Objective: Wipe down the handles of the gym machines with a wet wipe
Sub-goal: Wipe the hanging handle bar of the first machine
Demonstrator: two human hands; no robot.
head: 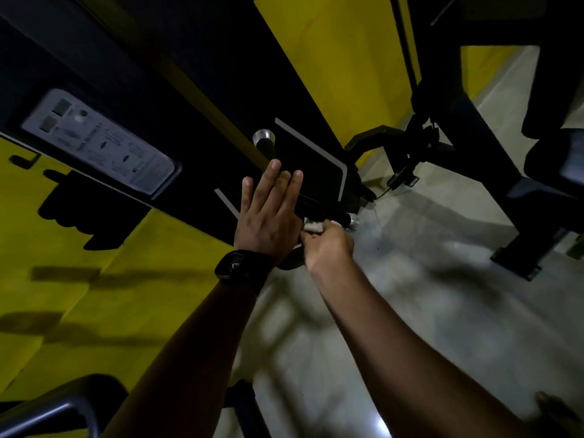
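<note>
- Our right grip (pixel 328 245) is curled round the wet wipe (pixel 314 227), held against the lower handle (pixel 339 217) near its chrome end.
- Left grip (pixel 268 216) flat, fingers straight, on black pad (pixel 316 159); holds nothing.
- We judge wipe limp, slick; handle rigid: wrap and squeeze.

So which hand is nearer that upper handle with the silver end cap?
Left. The left hand is spread flat against the black pad, fingertips just below the upper handle; the right hand is lower down, gripping the wet wipe.
</note>
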